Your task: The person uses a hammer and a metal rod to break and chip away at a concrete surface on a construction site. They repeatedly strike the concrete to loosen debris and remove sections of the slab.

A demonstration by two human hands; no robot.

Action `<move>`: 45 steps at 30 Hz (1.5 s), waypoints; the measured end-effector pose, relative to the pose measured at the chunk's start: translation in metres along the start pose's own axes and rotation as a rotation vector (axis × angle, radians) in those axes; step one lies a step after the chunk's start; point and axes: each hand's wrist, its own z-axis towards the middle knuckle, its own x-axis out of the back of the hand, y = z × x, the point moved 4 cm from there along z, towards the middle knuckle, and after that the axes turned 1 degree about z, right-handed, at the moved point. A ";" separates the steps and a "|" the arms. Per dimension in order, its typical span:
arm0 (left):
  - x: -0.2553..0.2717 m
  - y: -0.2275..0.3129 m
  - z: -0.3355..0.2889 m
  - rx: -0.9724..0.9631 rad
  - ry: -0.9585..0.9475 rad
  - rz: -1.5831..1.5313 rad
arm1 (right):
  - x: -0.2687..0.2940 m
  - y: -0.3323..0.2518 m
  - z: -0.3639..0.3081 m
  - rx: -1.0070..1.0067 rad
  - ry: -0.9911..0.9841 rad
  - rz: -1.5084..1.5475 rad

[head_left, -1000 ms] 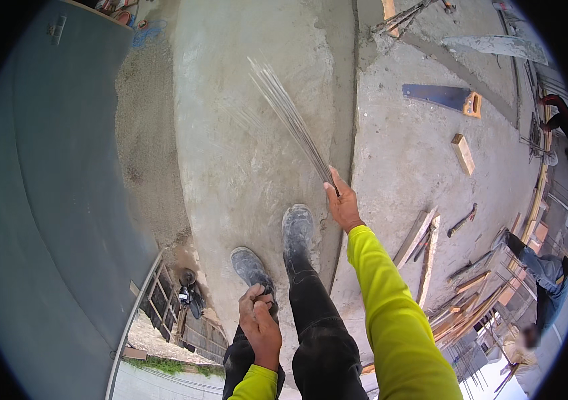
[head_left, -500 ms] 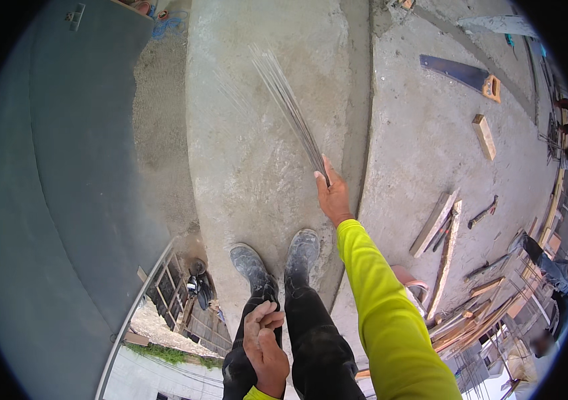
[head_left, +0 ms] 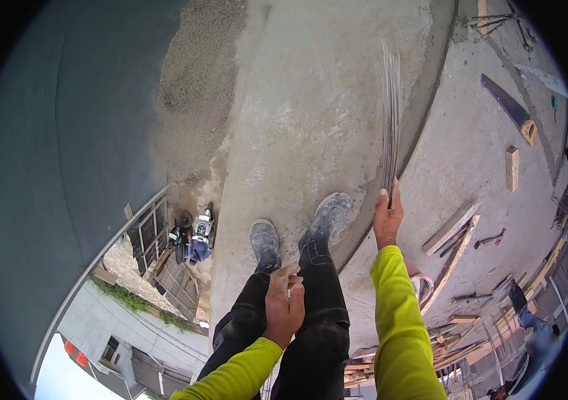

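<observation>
My right hand (head_left: 388,219) is closed round the near end of a bundle of thin metal wires (head_left: 391,120). The wires point away from me over the grey concrete and fan out slightly at the far end. My left hand (head_left: 285,305) hangs in front of my thighs, its fingers loosely bent with a gap beside the thumb. Nothing shows in it. Below both hands stand my dusty boots (head_left: 324,220) on the concrete walkway (head_left: 310,100).
Rightward lie a handsaw (head_left: 507,103), a wood block (head_left: 512,168), a claw hammer (head_left: 490,239) and planks (head_left: 451,228). A pinkish bucket (head_left: 419,277) sits beside my right forearm. Another person (head_left: 530,327) is at far right. Leftward, beyond the walkway edge, a motorbike (head_left: 202,230) shows below.
My right hand and the wire bundle have moved right, and the wires now point more straight ahead. My left hand has come up and right. The whole view has turned, and my feet have shifted.
</observation>
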 end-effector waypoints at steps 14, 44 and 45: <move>0.010 -0.016 -0.040 0.057 0.104 -0.079 | 0.087 -0.022 -0.167 -0.431 0.223 0.057; -0.006 -0.005 -0.042 0.173 0.002 -0.209 | -0.056 0.096 0.035 -0.265 -0.182 0.261; -0.007 -0.004 -0.040 0.172 -0.018 -0.159 | -0.066 0.089 0.005 -0.077 -0.338 -0.069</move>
